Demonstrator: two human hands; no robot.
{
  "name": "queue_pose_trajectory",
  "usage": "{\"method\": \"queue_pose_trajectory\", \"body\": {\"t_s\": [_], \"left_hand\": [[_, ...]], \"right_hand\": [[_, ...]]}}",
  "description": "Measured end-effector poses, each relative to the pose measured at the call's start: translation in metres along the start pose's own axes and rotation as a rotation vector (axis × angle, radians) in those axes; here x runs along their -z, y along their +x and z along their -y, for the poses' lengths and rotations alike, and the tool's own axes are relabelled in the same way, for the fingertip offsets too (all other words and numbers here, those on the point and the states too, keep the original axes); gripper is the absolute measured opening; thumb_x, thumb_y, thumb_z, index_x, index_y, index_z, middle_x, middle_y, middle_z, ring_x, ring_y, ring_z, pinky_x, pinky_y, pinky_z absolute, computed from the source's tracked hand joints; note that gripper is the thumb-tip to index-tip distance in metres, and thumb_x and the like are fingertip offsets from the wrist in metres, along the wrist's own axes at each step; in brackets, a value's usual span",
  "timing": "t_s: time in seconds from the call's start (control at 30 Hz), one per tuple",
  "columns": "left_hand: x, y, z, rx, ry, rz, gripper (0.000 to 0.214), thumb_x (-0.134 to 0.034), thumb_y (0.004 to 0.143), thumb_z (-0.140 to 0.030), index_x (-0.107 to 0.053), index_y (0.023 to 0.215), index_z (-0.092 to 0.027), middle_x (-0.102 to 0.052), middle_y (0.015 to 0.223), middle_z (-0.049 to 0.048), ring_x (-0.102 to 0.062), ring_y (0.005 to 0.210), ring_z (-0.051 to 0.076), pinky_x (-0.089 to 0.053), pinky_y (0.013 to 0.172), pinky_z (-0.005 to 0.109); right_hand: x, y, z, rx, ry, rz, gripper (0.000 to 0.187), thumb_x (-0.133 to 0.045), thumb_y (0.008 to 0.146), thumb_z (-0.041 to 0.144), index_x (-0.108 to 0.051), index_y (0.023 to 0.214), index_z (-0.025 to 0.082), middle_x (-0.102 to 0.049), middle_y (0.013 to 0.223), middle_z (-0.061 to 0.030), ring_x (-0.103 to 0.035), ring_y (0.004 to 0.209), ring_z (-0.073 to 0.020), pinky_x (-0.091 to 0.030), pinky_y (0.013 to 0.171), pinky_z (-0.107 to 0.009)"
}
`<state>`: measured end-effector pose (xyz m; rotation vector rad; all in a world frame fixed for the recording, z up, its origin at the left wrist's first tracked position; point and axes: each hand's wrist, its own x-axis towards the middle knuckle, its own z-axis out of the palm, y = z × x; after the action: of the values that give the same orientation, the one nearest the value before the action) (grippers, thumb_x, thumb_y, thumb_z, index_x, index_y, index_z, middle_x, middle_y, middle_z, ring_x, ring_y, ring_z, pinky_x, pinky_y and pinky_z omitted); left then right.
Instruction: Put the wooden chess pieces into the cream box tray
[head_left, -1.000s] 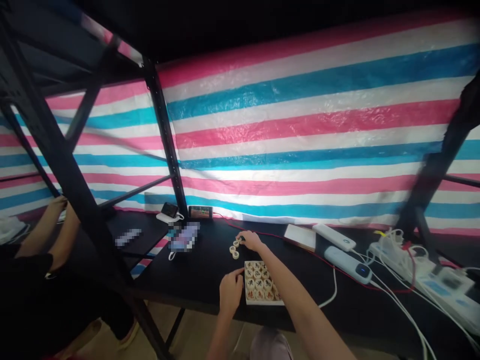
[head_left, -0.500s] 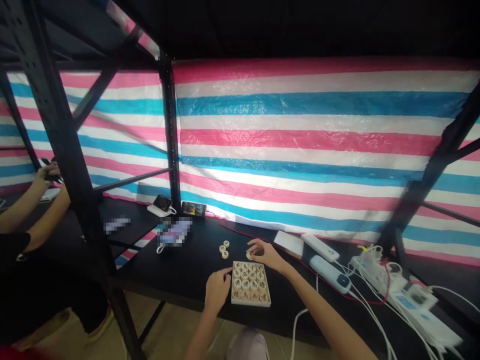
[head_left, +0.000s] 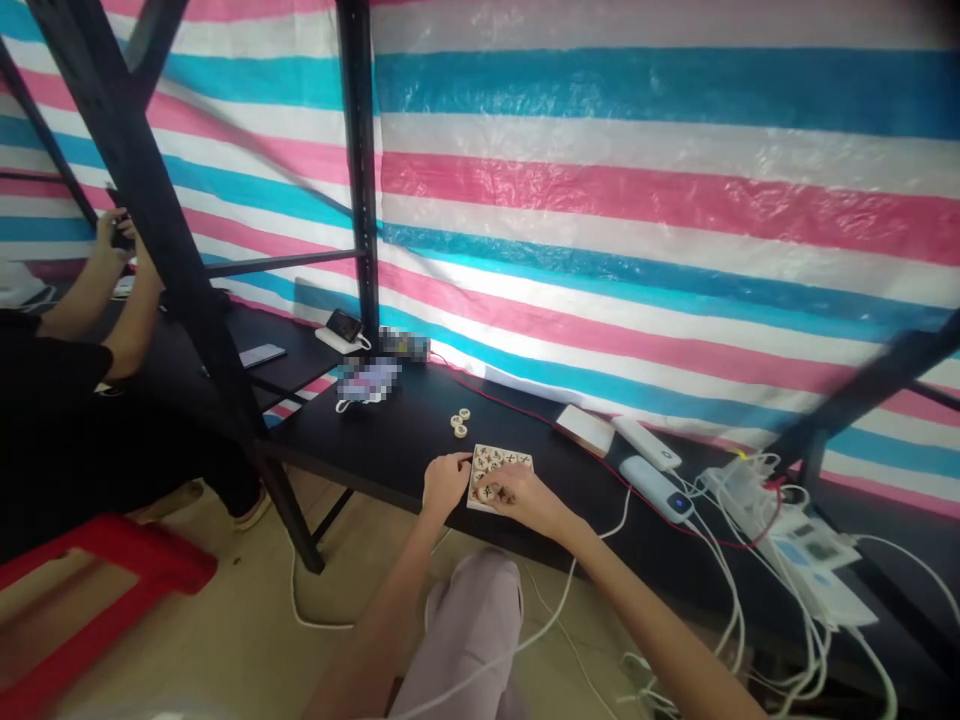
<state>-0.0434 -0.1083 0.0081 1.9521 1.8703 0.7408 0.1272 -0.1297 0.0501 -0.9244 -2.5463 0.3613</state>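
Observation:
A shallow white box (head_left: 481, 507) filled with rows of round Chinese chess pieces (head_left: 493, 458) sits near the front edge of the black table. My left hand (head_left: 447, 485) is closed against the box's left side, its fingertips at the rim. Over the front of the box, my right hand (head_left: 529, 497) pinches a chess piece (head_left: 487, 493) at the front-left row. That hand covers much of the right side and front of the box. Behind the box lie three loose chess pieces (head_left: 460, 423), close together.
White power banks (head_left: 646, 442) and a white box (head_left: 586, 429) lie at the right, beside power strips (head_left: 814, 555) with tangled cables. A red cable (head_left: 495, 393) runs along the back. At the left are a shelf post (head_left: 169, 240), a person's arms (head_left: 112, 270) and a red stool (head_left: 112, 570).
My right hand has moved with a chess piece from behind the box to its front row. My left hand stays at the box's left side. The view has tilted down.

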Motion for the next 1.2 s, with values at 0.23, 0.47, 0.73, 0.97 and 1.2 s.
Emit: {"method": "queue_pose_trajectory", "body": {"t_s": [0.23,0.47,0.73,0.97,1.2], "left_hand": [[-0.002,0.001,0.000,0.009,-0.009,-0.004,0.035,-0.038,0.083,-0.023,-0.065,0.106,-0.023,-0.067,0.102,0.0039,-0.059,0.091,0.017,-0.039,0.083,0.024],[0.000,0.000,-0.004,0.042,-0.007,0.044,0.036,-0.037,0.084,-0.023,-0.064,0.109,-0.024,-0.068,0.101,0.0040,-0.059,0.092,0.016,-0.038,0.084,0.024],[-0.002,0.000,-0.003,0.027,-0.031,0.025,0.037,-0.037,0.084,-0.022,-0.065,0.107,-0.024,-0.068,0.100,0.0035,-0.059,0.089,0.016,-0.039,0.083,0.024],[0.004,-0.002,-0.007,0.065,-0.050,0.055,0.037,-0.037,0.085,-0.024,-0.064,0.110,-0.021,-0.066,0.107,0.0042,-0.057,0.099,0.017,-0.037,0.088,0.024],[0.006,0.000,-0.004,0.007,-0.025,0.052,0.039,-0.030,0.090,-0.032,-0.067,0.101,-0.025,-0.069,0.098,0.0051,-0.060,0.092,0.018,-0.038,0.077,0.025]], "right_hand": [[-0.005,0.004,-0.004,-0.002,0.023,0.048,0.021,-0.054,0.082,0.022,-0.062,0.101,0.021,-0.063,0.088,-0.0052,-0.056,0.087,-0.0174,-0.041,0.083,-0.032],[-0.011,0.002,-0.012,0.020,0.154,0.054,0.021,-0.048,0.087,0.030,-0.065,0.097,0.023,-0.063,0.101,-0.0060,-0.055,0.098,-0.0180,-0.040,0.090,-0.034],[-0.010,0.006,-0.006,-0.086,-0.042,0.062,0.023,-0.053,0.083,0.040,-0.071,0.082,0.025,-0.064,0.093,-0.0042,-0.052,0.091,-0.0195,-0.035,0.085,-0.036],[0.009,0.044,-0.032,-0.221,0.047,-0.064,0.026,-0.054,0.080,0.045,-0.070,0.079,0.025,-0.064,0.095,-0.0004,-0.055,0.086,-0.0162,-0.037,0.077,-0.028],[-0.018,0.135,-0.062,-0.534,-0.082,0.068,0.028,-0.071,0.064,0.038,-0.064,0.087,0.024,-0.066,0.089,-0.0012,-0.058,0.084,-0.0194,-0.040,0.071,-0.028]]}}
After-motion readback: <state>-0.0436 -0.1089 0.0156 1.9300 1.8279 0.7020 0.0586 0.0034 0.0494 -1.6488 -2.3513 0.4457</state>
